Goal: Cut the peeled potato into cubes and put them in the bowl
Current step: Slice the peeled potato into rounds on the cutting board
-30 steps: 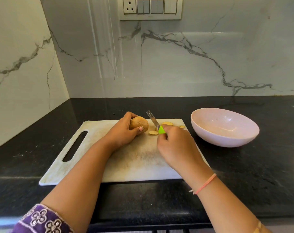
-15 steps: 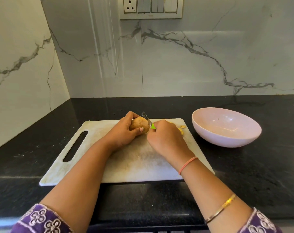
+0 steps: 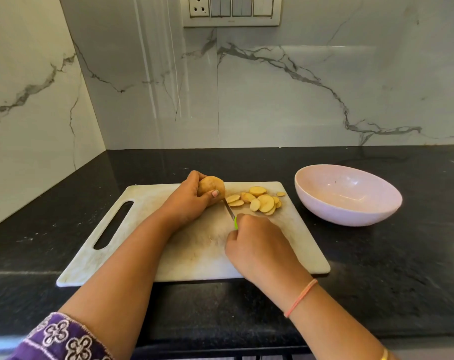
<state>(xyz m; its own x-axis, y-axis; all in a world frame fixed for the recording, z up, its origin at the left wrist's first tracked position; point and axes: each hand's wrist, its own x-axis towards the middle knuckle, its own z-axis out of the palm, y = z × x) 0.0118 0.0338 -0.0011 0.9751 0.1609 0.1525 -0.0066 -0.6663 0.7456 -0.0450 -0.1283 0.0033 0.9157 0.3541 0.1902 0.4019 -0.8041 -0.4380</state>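
A tan potato [image 3: 212,187] rests on the white cutting board [image 3: 132,245], held from the left by my left hand [image 3: 188,203] with fingers curled round it. My right hand [image 3: 257,245] grips a small knife [image 3: 229,209] with a green handle; its blade tip lies against the potato's right cut side. Several pale yellow potato slices [image 3: 259,200] lie in a loose heap just right of the blade. The pink bowl [image 3: 348,196] stands on the counter right of the board and looks empty.
The board lies on a black stone counter [image 3: 376,268] in a corner of marble walls, its handle slot [image 3: 114,224] at the left. A switch panel [image 3: 232,10] sits on the back wall.
My right hand has pulled back toward me with the knife, uncovering a larger heap of slices to the right of the potato. My left hand still holds the potato in the same place.
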